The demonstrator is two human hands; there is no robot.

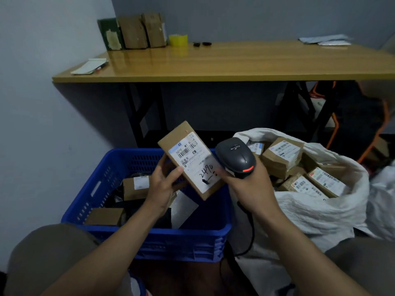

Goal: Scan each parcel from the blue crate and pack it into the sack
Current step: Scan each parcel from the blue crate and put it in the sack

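Cardboard of the parcel (181, 133) hides most fingers of the left hand (163, 189), which grips it above the blue crate (102, 167). Fingers of the right hand (248, 186) curl round the scanner (235, 155), beside the sack (310, 212). Label (192, 165) reads "501F", then handwritten "249" and an unclear mark; smaller print is blurred.

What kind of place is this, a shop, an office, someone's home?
Probably a small courier or parcel-sorting room. The right hand grips a barcode scanner beside a labelled parcel held by the left hand, over a blue crate of more parcels, and a white sack alongside holds labelled boxes.
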